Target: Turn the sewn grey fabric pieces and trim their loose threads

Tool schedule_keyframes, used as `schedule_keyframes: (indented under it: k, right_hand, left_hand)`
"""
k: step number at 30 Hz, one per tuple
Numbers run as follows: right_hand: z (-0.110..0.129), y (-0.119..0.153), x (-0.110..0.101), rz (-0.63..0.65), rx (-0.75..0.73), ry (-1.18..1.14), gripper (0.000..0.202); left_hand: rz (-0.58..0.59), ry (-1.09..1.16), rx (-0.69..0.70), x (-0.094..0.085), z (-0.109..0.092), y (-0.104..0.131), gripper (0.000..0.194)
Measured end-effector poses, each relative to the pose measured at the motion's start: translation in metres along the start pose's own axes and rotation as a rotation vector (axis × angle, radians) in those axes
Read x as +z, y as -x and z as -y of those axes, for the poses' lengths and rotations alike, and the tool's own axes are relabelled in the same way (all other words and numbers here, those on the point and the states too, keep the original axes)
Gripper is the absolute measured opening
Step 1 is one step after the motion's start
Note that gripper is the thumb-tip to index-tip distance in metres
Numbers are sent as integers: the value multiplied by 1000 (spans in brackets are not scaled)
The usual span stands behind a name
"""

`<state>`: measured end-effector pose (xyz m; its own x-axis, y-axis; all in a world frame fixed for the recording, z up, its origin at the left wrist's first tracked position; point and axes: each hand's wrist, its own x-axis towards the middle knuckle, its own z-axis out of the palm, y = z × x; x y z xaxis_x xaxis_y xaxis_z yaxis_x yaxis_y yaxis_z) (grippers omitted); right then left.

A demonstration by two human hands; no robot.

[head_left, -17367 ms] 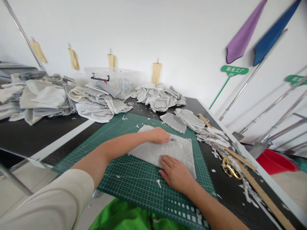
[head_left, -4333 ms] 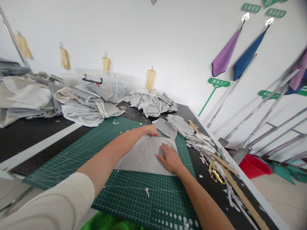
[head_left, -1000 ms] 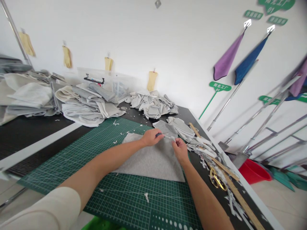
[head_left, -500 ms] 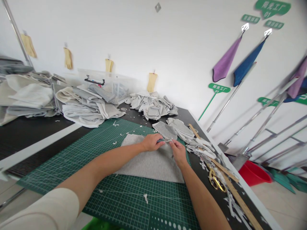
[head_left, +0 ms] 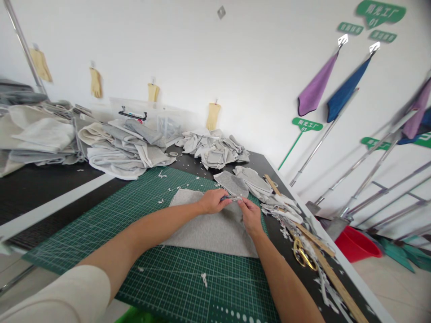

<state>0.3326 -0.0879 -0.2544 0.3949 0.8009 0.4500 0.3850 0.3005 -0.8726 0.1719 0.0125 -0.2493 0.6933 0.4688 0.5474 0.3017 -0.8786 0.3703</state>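
Note:
A piece of grey cloth [head_left: 210,226] lies on the green cutting mat [head_left: 161,262], its upper edge lifted between my hands. My left hand [head_left: 213,201] is closed around a slim metal tool [head_left: 231,198] that looks like thread snips; most of its handle is hidden by the fingers. The tool's tip points right, towards my right hand [head_left: 251,214]. With thumb and fingertips that hand pinches the cloth's raised edge, close to the tip. Just beyond them lie a cut grey fabric piece [head_left: 232,180] and a paler stack of pieces [head_left: 253,180].
Gold-handled scissors [head_left: 303,255], wooden rulers [head_left: 336,280] and fabric scraps [head_left: 281,207] line the table's right side. Folded fabric piles [head_left: 124,148] stand at the left, a cut-piece heap [head_left: 218,148] at the back. A clear plastic box [head_left: 151,114] is behind them.
The metal tool between my hands has turned slightly and more of it shows. Both hands stay in nearly the same place, and the cloth has hardly moved.

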Motion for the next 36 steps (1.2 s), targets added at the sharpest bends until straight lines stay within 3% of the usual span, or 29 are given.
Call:
schedule_keyframes:
  k: [24,32,36]
  right_hand:
    - [-10,1,-2,21,37,2,31]
    - [-11,2,-1,8,46,15,36]
    - [-8,3,-1,34,44,43,33]
  left_hand:
    - [3,-57,27,-1,-2,0,33]
    - [-95,147,-34,-3,1,-4,37]
    - [-100,288,-155,-2,0,-7,40]
